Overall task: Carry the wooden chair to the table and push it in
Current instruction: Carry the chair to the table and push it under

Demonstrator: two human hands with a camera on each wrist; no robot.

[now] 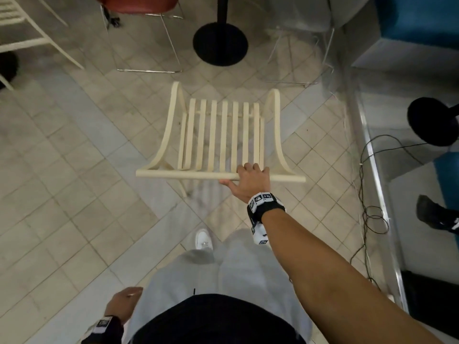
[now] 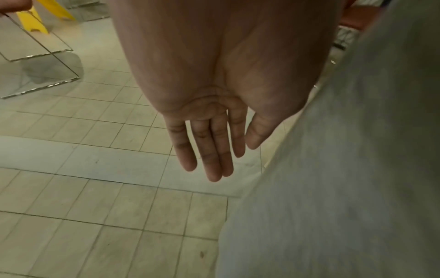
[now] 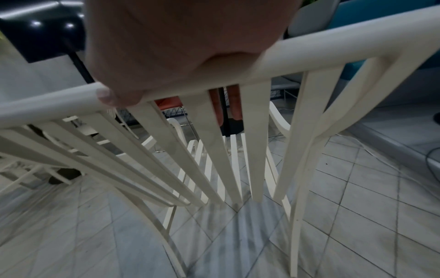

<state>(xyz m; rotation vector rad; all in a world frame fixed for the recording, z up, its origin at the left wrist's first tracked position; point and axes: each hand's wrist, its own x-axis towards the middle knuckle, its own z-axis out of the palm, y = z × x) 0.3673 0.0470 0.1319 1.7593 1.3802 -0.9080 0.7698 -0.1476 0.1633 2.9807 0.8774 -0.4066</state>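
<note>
Gripping the wooden chair (image 1: 221,135) top rail off-centre, at 3 o'clock, right hand (image 1: 250,183) alone, left hand (image 2: 209,146) slack and empty, risks it swinging into the black pedestal base (image 1: 220,44) at 12 o'clock.

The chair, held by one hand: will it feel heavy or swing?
Probably light: the right hand alone grips the chair by its top rail. Its slatted frame looks stiff. The grip is off-centre, so it may swing or twist.

Dim, flat indoor light; motion blur throughout, wide-angle bowing at edges, glare spots on glossy black surface (image 3: 35,28).
</note>
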